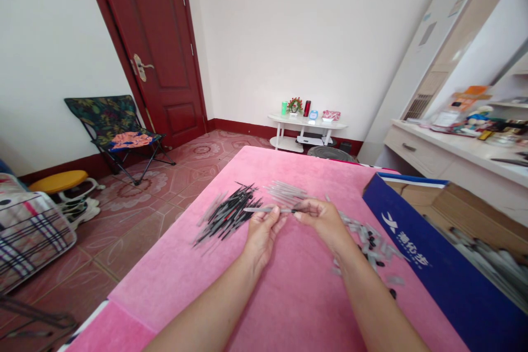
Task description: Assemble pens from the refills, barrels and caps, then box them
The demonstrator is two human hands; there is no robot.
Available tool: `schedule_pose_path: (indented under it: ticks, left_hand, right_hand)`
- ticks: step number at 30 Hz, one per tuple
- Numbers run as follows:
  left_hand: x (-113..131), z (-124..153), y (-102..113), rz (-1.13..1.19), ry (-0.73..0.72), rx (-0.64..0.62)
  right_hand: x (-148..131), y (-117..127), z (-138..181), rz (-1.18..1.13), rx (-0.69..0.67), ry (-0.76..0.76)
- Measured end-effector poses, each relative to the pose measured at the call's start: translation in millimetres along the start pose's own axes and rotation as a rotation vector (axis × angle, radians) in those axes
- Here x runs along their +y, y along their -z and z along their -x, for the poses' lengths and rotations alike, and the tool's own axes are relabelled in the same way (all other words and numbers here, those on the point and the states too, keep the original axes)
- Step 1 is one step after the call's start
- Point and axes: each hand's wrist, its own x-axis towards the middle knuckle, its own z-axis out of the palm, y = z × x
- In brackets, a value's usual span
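Over the pink cloth, my left hand [263,229] pinches the grey barrel of a slim pen [254,209] between thumb and fingers. The pen lies nearly level, its pointed end to the left. My right hand [324,221] closes its fingertips on the dark right end of the same pen; that end is partly covered by the fingers. Left of my hands is a loose pile of dark, thin pen pieces [231,214]. Just beyond them lies a row of pale, clear slim barrels [286,190]. To the right, small clear and black pieces [371,239] are scattered, some behind my right forearm.
A blue cardboard box [416,253] stands open on the right of the table [165,286], with many greyish pens [490,258] inside. Farther off are a white shelf [307,121], a folding chair [111,121], a yellow stool [64,181] and a dresser [437,148].
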Motion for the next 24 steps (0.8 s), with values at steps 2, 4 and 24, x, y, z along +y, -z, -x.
schedule_pose_path:
  ticks: [2, 4, 24]
  left_hand:
    - [0.3, 0.5, -0.6, -0.006, -0.007, 0.004]
    - [0.7, 1.3, -1.7, -0.02, -0.016, 0.009]
    - [2.3, 1.2, -1.0, -0.069, -0.024, 0.004]
  right_hand:
    - [0.1, -0.7, 0.3, 0.005, -0.001, -0.005]
    - [1.5, -0.8, 0.4, 0.028, -0.005, 0.002]
    - [13.2, -3.0, 0.7, 0.388, -0.041, 0.091]
